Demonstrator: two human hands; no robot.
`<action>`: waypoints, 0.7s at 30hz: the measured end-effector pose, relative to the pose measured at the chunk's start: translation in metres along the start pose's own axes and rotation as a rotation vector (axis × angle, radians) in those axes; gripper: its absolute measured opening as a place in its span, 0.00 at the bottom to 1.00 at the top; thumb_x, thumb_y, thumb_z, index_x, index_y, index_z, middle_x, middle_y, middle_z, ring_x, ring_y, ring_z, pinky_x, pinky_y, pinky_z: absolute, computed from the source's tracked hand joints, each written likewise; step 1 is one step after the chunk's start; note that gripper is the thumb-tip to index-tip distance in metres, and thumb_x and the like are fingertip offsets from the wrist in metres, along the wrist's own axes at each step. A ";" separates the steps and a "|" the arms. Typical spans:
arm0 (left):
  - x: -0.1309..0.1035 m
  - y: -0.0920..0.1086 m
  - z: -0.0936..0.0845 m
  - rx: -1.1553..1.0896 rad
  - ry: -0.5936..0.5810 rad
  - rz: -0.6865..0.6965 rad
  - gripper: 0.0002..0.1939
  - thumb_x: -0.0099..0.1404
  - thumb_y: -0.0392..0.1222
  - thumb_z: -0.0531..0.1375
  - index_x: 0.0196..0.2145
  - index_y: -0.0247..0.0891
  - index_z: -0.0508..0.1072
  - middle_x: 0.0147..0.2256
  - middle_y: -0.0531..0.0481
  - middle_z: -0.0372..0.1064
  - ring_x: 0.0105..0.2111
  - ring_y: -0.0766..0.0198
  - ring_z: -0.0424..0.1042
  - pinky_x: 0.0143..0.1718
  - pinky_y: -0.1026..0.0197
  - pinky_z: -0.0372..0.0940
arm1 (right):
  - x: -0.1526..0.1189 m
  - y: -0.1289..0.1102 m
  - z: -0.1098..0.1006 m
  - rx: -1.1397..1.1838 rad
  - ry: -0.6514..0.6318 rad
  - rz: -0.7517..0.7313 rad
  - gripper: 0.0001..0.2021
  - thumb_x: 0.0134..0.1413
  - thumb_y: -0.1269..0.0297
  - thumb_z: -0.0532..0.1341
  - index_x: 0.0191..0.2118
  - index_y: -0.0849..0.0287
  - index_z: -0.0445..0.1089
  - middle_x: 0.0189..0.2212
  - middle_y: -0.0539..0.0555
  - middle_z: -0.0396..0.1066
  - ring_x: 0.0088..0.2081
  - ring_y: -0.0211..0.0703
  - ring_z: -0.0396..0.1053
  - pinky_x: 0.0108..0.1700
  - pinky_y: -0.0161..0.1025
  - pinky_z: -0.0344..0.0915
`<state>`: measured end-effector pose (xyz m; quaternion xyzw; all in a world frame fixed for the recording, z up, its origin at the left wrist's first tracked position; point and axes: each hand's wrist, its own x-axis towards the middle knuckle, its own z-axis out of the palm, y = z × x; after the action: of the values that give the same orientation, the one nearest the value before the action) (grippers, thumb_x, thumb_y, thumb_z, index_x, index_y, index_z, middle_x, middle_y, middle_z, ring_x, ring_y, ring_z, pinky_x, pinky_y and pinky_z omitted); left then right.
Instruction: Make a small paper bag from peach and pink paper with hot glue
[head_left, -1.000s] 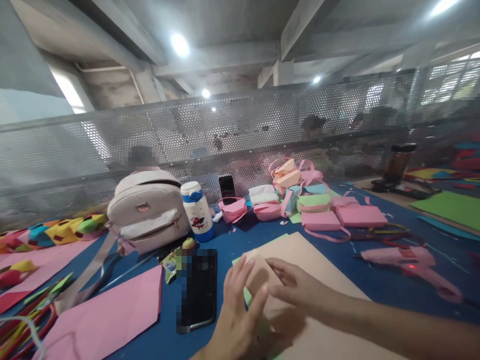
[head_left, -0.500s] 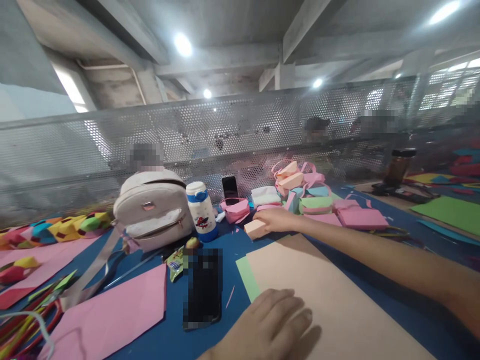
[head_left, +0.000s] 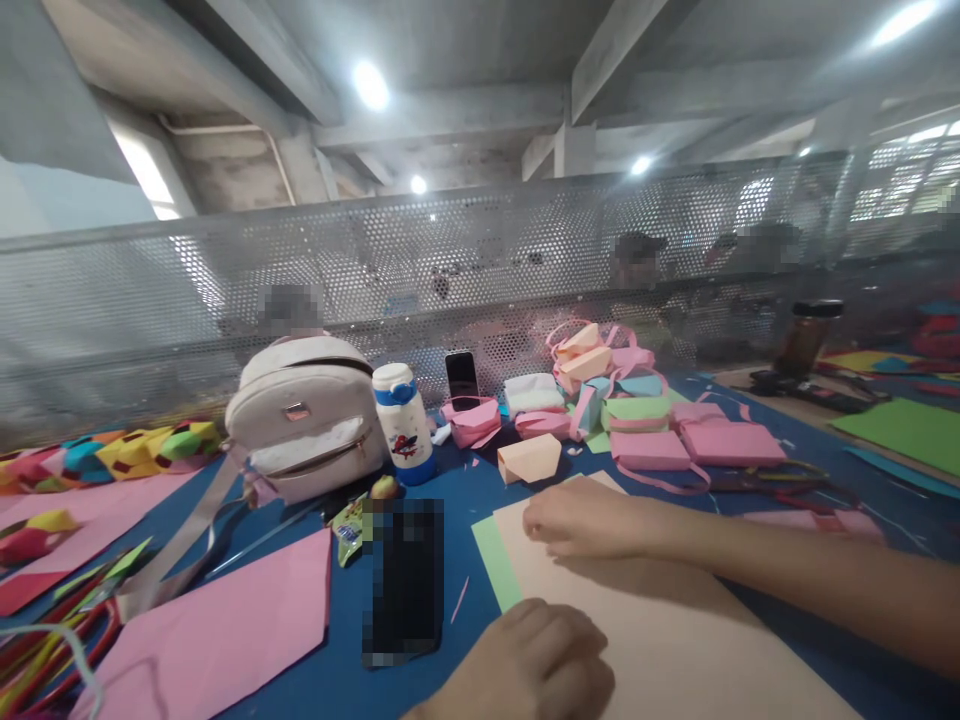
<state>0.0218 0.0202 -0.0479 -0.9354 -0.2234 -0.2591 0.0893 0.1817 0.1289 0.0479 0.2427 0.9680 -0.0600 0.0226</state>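
Blue tabletop bore large flat peach paper sheet under left hand and right hand (fingers curled, close together).

Before me, one blue tabletop. Directly on it: pale backpack; white-and-blue bottle, just beside; dark phone, flat; pink sheet; peach sheet overlapping green sheet; peach paper box.

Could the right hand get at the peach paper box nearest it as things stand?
Likely yes: the right hand is close to the peach paper box, and nothing visible stands between them.
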 end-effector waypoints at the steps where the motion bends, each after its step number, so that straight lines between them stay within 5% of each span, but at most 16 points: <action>1: 0.000 0.001 0.000 0.003 0.002 -0.003 0.07 0.71 0.41 0.56 0.45 0.37 0.70 0.45 0.43 0.73 0.45 0.63 0.72 0.45 0.63 0.68 | 0.003 0.002 0.004 -0.002 0.002 0.000 0.06 0.52 0.71 0.62 0.36 0.59 0.74 0.35 0.54 0.77 0.35 0.48 0.73 0.27 0.36 0.52; 12: 0.006 0.002 -0.003 -0.012 0.044 -0.021 0.05 0.69 0.38 0.58 0.42 0.37 0.69 0.43 0.47 0.74 0.42 0.63 0.74 0.40 0.64 0.69 | 0.062 0.006 0.023 0.060 0.034 0.101 0.17 0.51 0.60 0.66 0.46 0.61 0.69 0.44 0.59 0.71 0.46 0.54 0.69 0.35 0.37 0.60; 21: 0.008 0.003 -0.004 -0.037 0.031 -0.044 0.04 0.71 0.37 0.56 0.42 0.37 0.69 0.41 0.46 0.75 0.43 0.63 0.75 0.42 0.65 0.69 | 0.054 -0.001 0.015 0.120 -0.005 0.092 0.11 0.51 0.63 0.64 0.41 0.58 0.71 0.39 0.55 0.74 0.40 0.48 0.71 0.28 0.35 0.54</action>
<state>0.0276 0.0198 -0.0399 -0.9277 -0.2378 -0.2794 0.0695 0.1342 0.1513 0.0295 0.2876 0.9504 -0.1175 0.0131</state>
